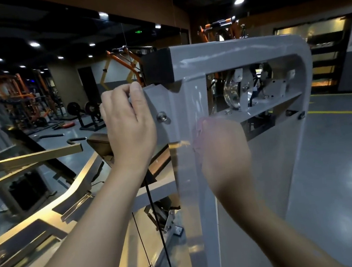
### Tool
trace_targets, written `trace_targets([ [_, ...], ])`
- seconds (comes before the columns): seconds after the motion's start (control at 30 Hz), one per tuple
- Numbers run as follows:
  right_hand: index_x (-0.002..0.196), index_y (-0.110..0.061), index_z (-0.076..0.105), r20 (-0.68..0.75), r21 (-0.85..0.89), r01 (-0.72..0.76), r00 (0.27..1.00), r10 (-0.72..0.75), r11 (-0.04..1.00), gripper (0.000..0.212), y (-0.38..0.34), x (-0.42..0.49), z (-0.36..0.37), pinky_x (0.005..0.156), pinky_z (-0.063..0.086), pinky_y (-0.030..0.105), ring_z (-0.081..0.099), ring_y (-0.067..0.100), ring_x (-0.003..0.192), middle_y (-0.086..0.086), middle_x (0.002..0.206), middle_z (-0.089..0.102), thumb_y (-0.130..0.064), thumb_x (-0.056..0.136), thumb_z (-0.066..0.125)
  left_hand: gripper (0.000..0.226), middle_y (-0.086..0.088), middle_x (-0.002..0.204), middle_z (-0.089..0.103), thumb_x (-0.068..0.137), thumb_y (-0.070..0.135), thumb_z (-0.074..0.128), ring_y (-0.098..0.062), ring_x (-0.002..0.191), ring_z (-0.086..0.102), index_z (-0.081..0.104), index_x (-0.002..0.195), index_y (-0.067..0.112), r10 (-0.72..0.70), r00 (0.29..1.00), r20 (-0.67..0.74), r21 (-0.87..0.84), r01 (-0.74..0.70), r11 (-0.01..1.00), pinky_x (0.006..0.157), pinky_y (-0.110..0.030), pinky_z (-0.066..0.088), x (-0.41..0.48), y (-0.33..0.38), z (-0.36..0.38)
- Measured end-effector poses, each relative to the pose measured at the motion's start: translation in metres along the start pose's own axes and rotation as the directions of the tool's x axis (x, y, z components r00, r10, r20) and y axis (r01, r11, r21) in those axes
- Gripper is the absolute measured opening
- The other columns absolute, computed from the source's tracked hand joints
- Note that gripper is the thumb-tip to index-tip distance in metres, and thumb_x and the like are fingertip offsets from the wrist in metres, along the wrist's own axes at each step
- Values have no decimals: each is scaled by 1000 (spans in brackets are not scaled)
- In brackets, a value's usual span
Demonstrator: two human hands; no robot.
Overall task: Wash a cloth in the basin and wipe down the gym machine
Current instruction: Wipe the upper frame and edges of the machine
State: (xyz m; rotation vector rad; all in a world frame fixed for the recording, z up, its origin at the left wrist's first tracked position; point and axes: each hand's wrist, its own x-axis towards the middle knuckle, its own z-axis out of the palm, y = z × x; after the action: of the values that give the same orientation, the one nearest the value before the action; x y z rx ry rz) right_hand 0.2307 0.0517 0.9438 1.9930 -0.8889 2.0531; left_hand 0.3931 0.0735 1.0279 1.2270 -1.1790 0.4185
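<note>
Wiping the grey frame, centre of frame.
Left hand (127, 125) grips the machine (238, 50) edge; blurred right hand (222, 150) rubs a cloth (197, 131) — its grip unclear. Overlap strokes, I'd say.

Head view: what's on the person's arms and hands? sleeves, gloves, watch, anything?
Nothing worn that shows. Both forearms are bare up to the frame edge, with no sleeve in view. The left hand has no glove, ring or watch. The right hand is motion-blurred, but no glove or wristband shows there either.

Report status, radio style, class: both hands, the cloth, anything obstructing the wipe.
Left hand grips grey frame edge. Right hand, motion-blurred, at frame upright; pinkish cloth barely visible at fingers. No obstruction seen.
</note>
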Motion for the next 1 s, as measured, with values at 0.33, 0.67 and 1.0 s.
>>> trace_targets([
  [0.33, 108, 9, 71, -47, -11, 46, 998, -46, 999, 19, -1, 8, 4, 94, 45, 14, 56, 16, 97, 19, 104, 60, 9, 95, 57, 46, 1, 105, 48, 109, 45, 29, -14, 101, 51, 61, 107, 12, 25, 999, -48, 3, -25, 1000, 82, -19, 40, 1, -4, 3],
  [0.67, 98, 1, 72, 71, -16, -103, 992, 104, 995, 9, -5, -36, 6, 87, 36, 1, 46, 3, 91, 1, 110, 46, 4, 91, 69, 44, 1, 104, 48, 109, 45, 33, -10, 98, 49, 59, 104, 11, 47, 998, -49, 22, -46, 999, 78, -12, 36, 1, -7, 3],
  [1.0, 93, 1, 73, 70, 23, 85, 994, -86, 996, 17, 2, -77, 18, 74, 50, 28, 52, 23, 87, 7, 103, 49, -5, 101, 59, 42, 2, 105, 47, 109, 43, 34, -9, 96, 50, 60, 105, 10, 40, 997, -74, 10, -39, 999, 77, -10, 37, 1, -6, 4],
])
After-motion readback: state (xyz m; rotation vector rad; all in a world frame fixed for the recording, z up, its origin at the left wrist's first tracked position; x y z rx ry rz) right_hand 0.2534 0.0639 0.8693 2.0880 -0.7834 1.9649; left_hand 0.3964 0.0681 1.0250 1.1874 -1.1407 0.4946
